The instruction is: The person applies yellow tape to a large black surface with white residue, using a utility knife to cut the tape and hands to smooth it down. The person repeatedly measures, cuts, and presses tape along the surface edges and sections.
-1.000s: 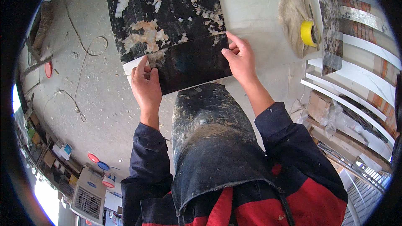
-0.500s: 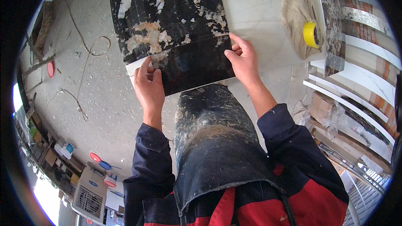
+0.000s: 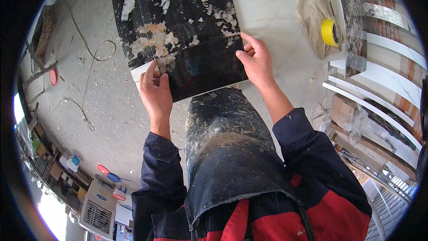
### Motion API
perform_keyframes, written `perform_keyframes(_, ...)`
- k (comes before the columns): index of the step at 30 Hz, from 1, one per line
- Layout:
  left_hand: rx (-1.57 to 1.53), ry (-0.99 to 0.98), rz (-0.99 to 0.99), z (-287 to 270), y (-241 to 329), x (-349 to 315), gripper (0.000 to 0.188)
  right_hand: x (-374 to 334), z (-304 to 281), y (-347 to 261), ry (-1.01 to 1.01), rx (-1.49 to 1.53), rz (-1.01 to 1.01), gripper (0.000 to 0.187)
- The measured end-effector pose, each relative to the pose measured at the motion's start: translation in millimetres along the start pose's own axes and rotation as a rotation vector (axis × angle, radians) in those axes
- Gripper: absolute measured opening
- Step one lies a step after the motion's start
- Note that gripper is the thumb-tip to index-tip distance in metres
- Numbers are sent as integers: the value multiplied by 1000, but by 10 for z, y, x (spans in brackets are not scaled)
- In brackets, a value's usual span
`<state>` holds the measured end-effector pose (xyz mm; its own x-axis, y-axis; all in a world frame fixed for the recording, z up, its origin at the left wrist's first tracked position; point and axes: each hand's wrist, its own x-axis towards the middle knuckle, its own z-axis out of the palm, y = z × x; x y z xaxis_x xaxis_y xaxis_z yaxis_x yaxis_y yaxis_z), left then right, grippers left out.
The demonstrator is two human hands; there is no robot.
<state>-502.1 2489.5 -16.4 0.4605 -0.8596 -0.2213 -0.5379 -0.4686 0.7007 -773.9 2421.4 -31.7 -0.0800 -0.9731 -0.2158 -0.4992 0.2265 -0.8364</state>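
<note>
A black slab (image 3: 178, 9) with white and tan marbled patches stretches away from me on a white slab (image 3: 267, 0). Across its near end lies a short, mostly plain black strip (image 3: 203, 69), a thin seam running between the two. My left hand (image 3: 156, 87) pinches the strip's left end, where a pale corner (image 3: 141, 71) shows beside the fingers. At the other end, the thumb and forefinger of my right hand (image 3: 257, 60) close on the edge by the seam. Farther right on the white slab, a roll of yellow tape (image 3: 328, 32) rests on a beige cloth (image 3: 310, 18).
Pale strips (image 3: 374, 100) and a cardboard box (image 3: 343, 109) with clear plastic are stacked at the right. A loose cable (image 3: 91, 62) lies on the grey floor to the left. A white vented appliance (image 3: 98, 209) stands at the lower left, near a small bucket (image 3: 119, 192).
The black slab, strip and both hands sit slightly farther left and up in the picture; the surroundings shift a little too. Both hands keep the same hold.
</note>
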Motion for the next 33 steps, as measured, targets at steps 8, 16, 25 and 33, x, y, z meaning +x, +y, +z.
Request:
perform_keyframes(8, -33, 1, -10, -9, 33, -5, 45, 14, 30, 103, 7, 35, -17, 52)
perform_keyframes(16, -4, 5, 19, 5, -12, 5, 44, 27, 26, 115, -16, 50, 2, 52)
perform_keyframes(25, 17, 5, 16, -6, 27, 3, 43, 22, 12, 117, -16, 13, 3, 52)
perform_keyframes(33, -22, 7, 24, 20, -2, -3, 43, 30, 26, 125, -12, 16, 28, 56)
